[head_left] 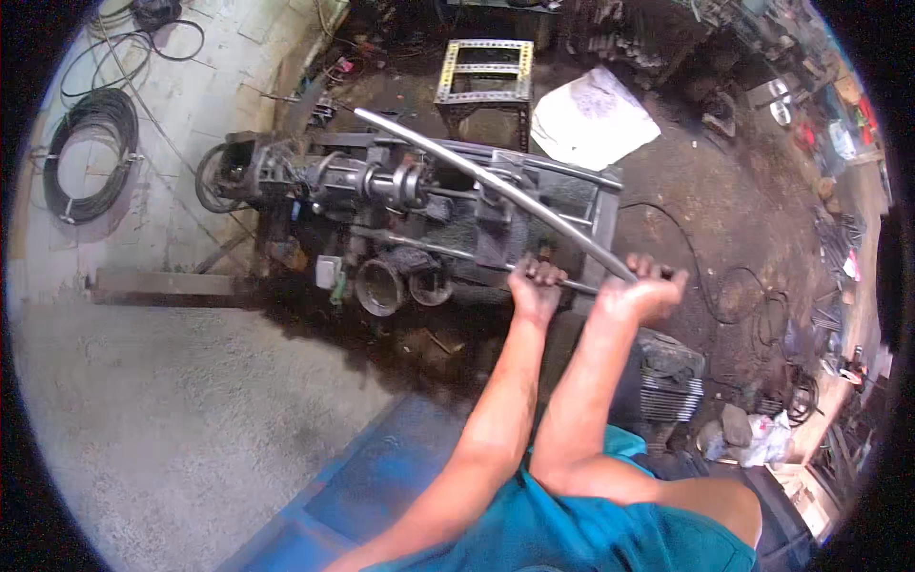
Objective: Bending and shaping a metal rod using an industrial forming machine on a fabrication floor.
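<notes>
A long bare metal pipe (496,181) slants over the machine from far left to near right. My right hand (640,291) is closed around its near end. To the left of it, my left hand (537,286) curls its fingers over the near metal rail (429,246) of the machine. The low machine (494,224) has a dark, greasy steel frame. A round chuck-like part (408,185) sits on its left half, under the far stretch of the pipe. Two round metal rings or pulleys (379,288) show at its near side.
Beyond the machine stand a perforated metal stool (484,97) and a white sheet or sack (593,119). A wire coil (92,155) lies at the left. A finned motor (670,386) stands near my right arm; a black cable (701,253) trails across the floor. Clutter lines the right wall.
</notes>
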`<action>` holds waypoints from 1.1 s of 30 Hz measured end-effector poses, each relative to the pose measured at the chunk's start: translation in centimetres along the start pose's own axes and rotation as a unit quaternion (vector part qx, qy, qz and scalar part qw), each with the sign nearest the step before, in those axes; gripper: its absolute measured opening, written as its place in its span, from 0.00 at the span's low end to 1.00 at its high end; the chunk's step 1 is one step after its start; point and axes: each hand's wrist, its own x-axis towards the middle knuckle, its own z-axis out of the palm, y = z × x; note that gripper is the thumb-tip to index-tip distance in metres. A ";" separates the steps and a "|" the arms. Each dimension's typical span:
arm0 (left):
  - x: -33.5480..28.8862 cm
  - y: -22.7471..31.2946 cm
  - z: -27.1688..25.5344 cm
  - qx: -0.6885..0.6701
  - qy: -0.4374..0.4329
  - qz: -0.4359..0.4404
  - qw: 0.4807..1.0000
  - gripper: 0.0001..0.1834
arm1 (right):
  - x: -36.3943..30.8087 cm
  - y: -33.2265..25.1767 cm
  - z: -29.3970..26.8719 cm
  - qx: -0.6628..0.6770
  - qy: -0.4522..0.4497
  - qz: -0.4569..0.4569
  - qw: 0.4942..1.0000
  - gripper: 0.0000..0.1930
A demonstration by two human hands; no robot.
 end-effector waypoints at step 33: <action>-0.5 1.5 -3.4 0.164 0.082 -0.041 0.982 0.16 | 9.0 -1.3 4.2 -0.009 -0.457 0.271 0.847 0.18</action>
